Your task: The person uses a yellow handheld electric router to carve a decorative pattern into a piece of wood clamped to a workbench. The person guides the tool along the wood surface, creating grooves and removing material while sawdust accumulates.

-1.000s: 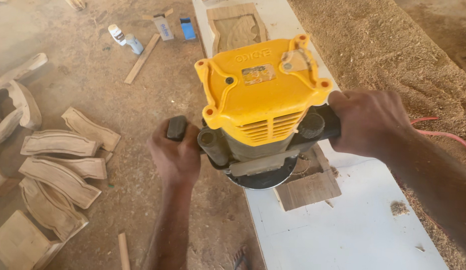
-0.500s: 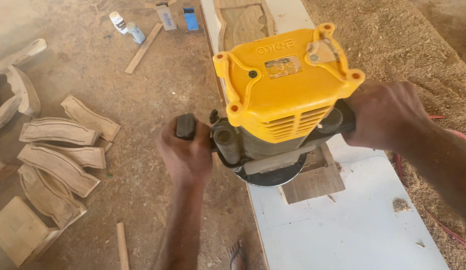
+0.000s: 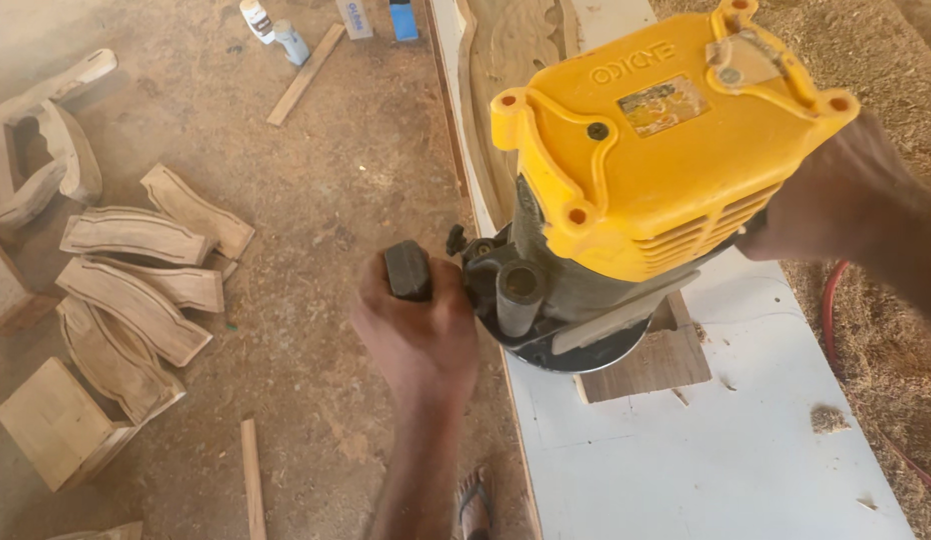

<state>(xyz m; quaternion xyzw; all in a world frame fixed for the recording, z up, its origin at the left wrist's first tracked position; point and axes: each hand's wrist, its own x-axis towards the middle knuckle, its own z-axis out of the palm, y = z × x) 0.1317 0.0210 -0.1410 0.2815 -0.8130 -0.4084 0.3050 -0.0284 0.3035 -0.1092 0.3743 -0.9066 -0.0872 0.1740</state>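
Two hands steady a yellow-topped router (image 3: pixel 641 190) on a small wooden block (image 3: pixel 651 365) that lies on the white worktop (image 3: pixel 706 460). The left hand (image 3: pixel 418 325) has its fingers clenched around the dark side grip (image 3: pixel 408 270); the right hand (image 3: pixel 846 195) reaches to the far side of the machine, but the yellow housing hides its fingers, so I cannot tell how tightly they close. The router's round base sits on the block, just over the worktop's near edge. Beyond it, a long carved board (image 3: pixel 506 70) with a curved, recessed outline lies along the worktop, which suggests some shaping there is done. On the sawdust-covered floor (image 3: pixel 326 200) to the left lie several curved wooden pieces (image 3: pixel 136 290), already cut and grooved. How much of the block under the base has been cut cannot be seen, so that piece looks to be the part in hand, with its finishing left.
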